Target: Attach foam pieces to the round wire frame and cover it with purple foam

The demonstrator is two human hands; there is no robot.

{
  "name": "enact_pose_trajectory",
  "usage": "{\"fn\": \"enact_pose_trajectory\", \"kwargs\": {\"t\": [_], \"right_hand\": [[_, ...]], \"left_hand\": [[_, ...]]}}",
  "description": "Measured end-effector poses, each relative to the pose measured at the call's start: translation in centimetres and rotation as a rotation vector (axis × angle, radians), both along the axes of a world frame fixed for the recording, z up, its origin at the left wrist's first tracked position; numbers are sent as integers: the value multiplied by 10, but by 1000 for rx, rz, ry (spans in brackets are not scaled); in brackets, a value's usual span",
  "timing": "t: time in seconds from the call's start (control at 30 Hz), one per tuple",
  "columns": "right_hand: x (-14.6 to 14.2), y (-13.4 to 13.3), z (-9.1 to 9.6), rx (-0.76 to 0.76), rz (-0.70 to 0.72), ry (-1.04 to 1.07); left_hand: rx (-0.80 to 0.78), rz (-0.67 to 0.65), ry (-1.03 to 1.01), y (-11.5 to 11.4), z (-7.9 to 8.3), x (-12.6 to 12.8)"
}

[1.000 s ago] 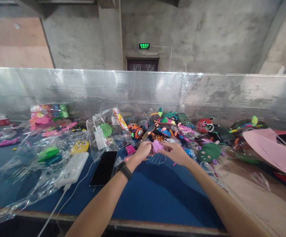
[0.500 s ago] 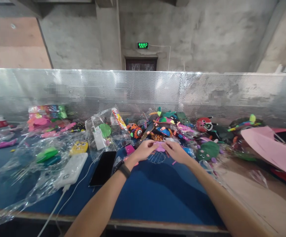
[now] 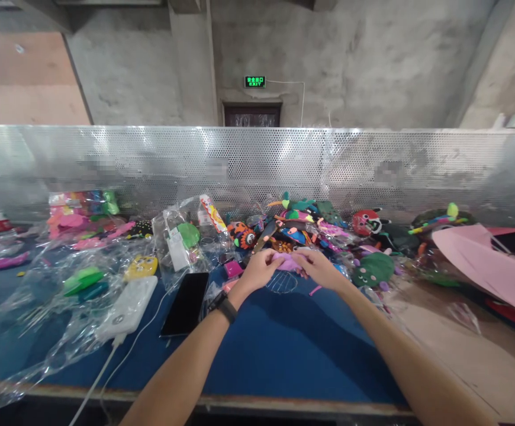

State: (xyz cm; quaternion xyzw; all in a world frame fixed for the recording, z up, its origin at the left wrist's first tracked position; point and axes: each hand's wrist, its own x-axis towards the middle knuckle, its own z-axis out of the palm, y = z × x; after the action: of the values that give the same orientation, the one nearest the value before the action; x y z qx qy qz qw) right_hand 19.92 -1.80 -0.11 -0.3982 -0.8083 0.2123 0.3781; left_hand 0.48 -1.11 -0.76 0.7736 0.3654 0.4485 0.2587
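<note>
Both my hands grip a lump of light purple modelling clay (image 3: pixel 286 261) above the blue table. My left hand (image 3: pixel 261 267), with a dark band on its wrist, pinches the clay's left side. On the other side, the fingers of my right hand (image 3: pixel 319 267) are closed on its right edge. Just beneath lies a clear round piece with lines across it (image 3: pixel 283 283). A small magenta block (image 3: pixel 233 269) is left of my left hand. Behind my hands is a heap of colourful clay figures (image 3: pixel 297 222).
A black phone (image 3: pixel 185 305) and a white power bank (image 3: pixel 128 307) with a cable lie to the left. Clear plastic bags (image 3: pixel 68 307) spread beyond them. At right are a green clay figure (image 3: pixel 374 269) and pink sheets (image 3: pixel 483 260). A perforated metal panel (image 3: pixel 257 160) stands behind.
The purple clay looks wider between my hands, which have moved slightly apart. My fingers keep hold of it. The view has shifted a little.
</note>
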Motion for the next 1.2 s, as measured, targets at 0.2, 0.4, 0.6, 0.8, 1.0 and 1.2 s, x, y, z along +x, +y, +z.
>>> {"fn": "enact_pose_trajectory", "kwargs": {"t": [0.2, 0.4, 0.6, 0.8, 1.0, 1.2], "right_hand": [[21, 17, -6, 58, -279, 8], [19, 21, -12, 66, -427, -26], [-1, 11, -10, -112, -291, 58], [-15, -6, -10, -353, 86, 108], [-22, -13, -11, 6, 9, 10], [-19, -12, -7, 122, -28, 36]], "left_hand": [[69, 141, 29, 6, -3, -5], [94, 61, -103, 1, 5, -4], [-380, -166, -358, -6, 7, 10], [-394, -152, -465, -5, 8, 9], [-299, -58, -330, -8, 7, 8], [-327, -77, -62, -6, 1, 2]]}}
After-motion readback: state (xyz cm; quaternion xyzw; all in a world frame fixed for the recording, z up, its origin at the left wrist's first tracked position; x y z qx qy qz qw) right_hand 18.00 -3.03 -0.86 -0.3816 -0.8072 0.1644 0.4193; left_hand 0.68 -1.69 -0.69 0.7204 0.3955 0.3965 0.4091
